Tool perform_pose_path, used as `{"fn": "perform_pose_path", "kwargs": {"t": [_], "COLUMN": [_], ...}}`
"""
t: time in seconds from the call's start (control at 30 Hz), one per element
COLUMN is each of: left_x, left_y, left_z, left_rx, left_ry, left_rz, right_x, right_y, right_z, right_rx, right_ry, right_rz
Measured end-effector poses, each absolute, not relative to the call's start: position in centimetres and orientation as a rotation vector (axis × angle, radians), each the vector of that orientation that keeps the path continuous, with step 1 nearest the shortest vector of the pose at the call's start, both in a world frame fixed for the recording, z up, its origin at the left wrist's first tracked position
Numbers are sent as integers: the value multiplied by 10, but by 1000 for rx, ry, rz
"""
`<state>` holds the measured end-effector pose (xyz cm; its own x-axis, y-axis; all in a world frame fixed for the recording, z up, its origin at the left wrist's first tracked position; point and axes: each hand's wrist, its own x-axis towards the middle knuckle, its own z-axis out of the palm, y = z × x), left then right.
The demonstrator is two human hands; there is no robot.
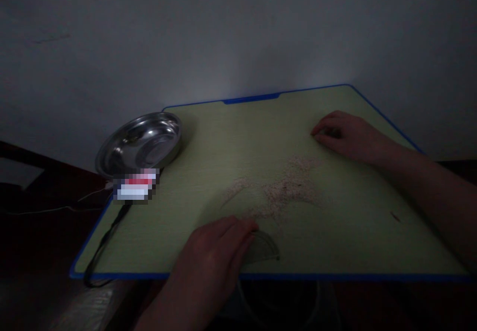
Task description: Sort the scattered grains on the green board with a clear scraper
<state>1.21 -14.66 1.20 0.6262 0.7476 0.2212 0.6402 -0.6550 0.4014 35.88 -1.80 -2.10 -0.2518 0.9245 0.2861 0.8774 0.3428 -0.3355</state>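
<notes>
My left hand (pixel 214 251) is closed at the near edge of the pale green board, its fingers on a see-through protractor (pixel 266 247) with a rounded edge. Just beyond it lies a scattered patch of pale crumbs or shavings (pixel 285 189), with a few darker bits among them. Farther back on the right, my right hand (pixel 346 134) rests low over the board with thumb and forefinger pinched together. Whatever those fingers hold, if anything, is too dark to make out.
A shiny metal bowl (pixel 143 144) stands on the far left of the blue-rimmed board (pixel 238 132). In front of it lies a blurred-out card with a black strap (pixel 106 236). A small dark sliver (pixel 395 216) lies right. A wall (pixel 238 33) rises behind. A dark bin-like container (pixel 279 303) shows below.
</notes>
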Motion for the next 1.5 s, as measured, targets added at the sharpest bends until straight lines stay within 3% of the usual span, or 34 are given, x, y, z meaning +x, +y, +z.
{"fn": "perform_pose_path", "kwargs": {"t": [0.53, 0.8, 1.1, 1.5], "left_x": [4, 25, 41, 52], "left_y": [-154, -167, -124, -88], "left_z": [29, 11, 2, 27], "left_rx": [2601, 2558, 2579, 2672], "left_ry": [1138, 1069, 1287, 1417], "left_rz": [594, 685, 673, 599], "right_x": [358, 355, 352, 349], "right_y": [-16, -18, -19, -21], "right_z": [-18, -16, -16, -11], "right_rx": [-1593, -1596, -1569, -1547], "right_ry": [-2188, -2168, -2172, -2206], "right_rz": [196, 213, 232, 239]}}
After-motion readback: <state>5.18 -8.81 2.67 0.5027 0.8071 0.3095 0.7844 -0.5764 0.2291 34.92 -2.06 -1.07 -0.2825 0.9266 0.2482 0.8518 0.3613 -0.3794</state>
